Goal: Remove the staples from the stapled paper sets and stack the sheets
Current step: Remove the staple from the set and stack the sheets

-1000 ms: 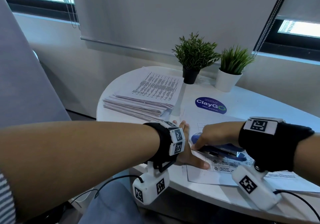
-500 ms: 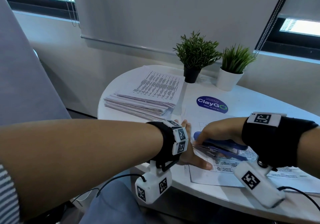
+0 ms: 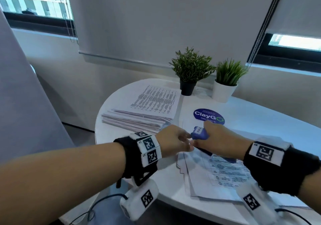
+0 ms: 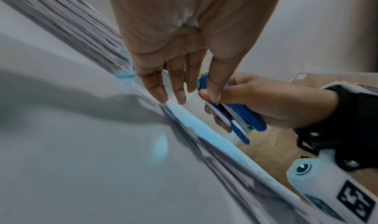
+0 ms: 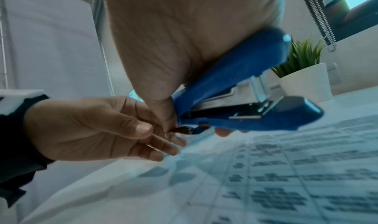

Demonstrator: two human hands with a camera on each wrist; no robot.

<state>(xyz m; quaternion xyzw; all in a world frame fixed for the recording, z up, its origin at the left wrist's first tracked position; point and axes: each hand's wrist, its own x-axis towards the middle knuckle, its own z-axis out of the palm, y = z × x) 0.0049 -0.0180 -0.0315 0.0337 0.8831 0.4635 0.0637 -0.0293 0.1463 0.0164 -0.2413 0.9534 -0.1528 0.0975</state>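
My right hand (image 3: 220,143) grips a blue stapler (image 3: 199,133) and holds it a little above the printed paper set (image 3: 225,172) at the table's near edge. The stapler's metal remover tip (image 5: 184,130) points left. A small bent staple (image 5: 166,135) hangs at that tip. My left hand (image 3: 188,144) is off the paper and meets the tip; its thumb (image 5: 143,129) and forefinger close on the staple, the other fingers (image 4: 178,95) straight. The set's left corner (image 3: 180,165) lies fanned and loose.
A thick stack of printed sheets (image 3: 144,113) sits at the back left of the round white table (image 3: 260,117). Two potted plants (image 3: 189,71) (image 3: 225,78) stand behind it, by a blue ClayGo sticker (image 3: 208,116). The table's front edge runs just below my wrists.
My left hand was pressing flat on the paper; it has lifted and come to the stapler's tip. My right hand has raised the stapler off the sheet's corner.
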